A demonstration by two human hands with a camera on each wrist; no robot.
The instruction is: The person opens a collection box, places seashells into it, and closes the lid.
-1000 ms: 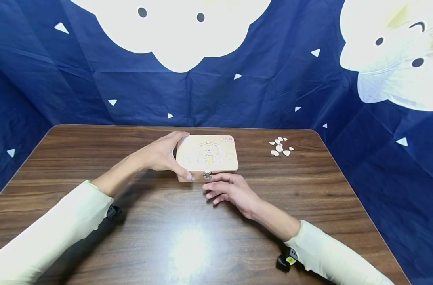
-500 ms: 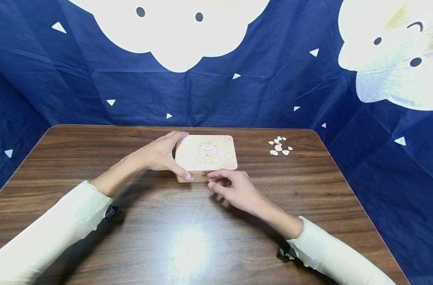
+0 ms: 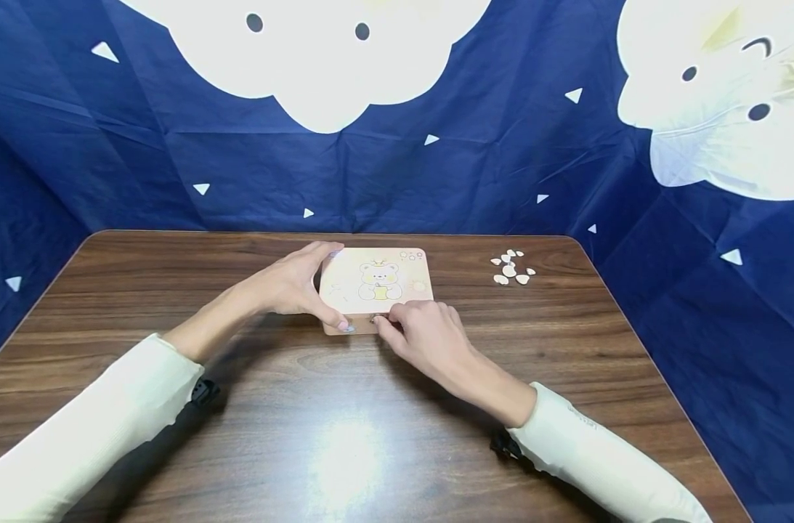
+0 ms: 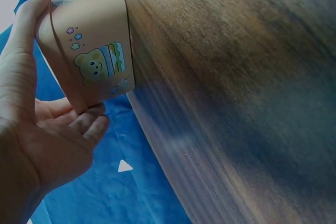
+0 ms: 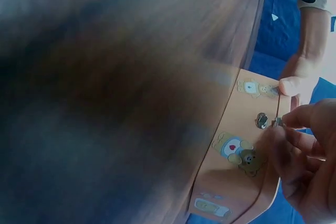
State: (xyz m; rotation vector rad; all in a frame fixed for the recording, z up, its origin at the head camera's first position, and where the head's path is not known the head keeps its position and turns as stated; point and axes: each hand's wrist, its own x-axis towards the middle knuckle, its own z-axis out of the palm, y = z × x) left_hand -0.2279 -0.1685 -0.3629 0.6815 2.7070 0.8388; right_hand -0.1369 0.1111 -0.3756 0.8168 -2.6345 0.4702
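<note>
A peach-coloured wooden box [image 3: 351, 280] with a bear drawn on its lid lies on the table, lid down. My left hand [image 3: 292, 283] grips its left end, thumb on the front face and fingers round the back corner. My right hand [image 3: 429, 338] is at the middle of the front, thumb and forefinger pinching the upper part of the metal latch [image 5: 278, 122]. In the right wrist view, the latch's lower part [image 5: 262, 120] sits on the front face just beside those fingertips. Bear stickers [image 4: 97, 65] decorate the box's sides.
Several small pale, partly heart-shaped pieces [image 3: 509, 270] lie in a loose group right of the box. The brown wooden table [image 3: 240, 436] ends at a blue curtain [image 3: 272, 167] with white cloud shapes behind and at the sides.
My right hand has come in from in front of the box, its spread fingers closing on the latch. The left hand keeps its hold and the box stays put.
</note>
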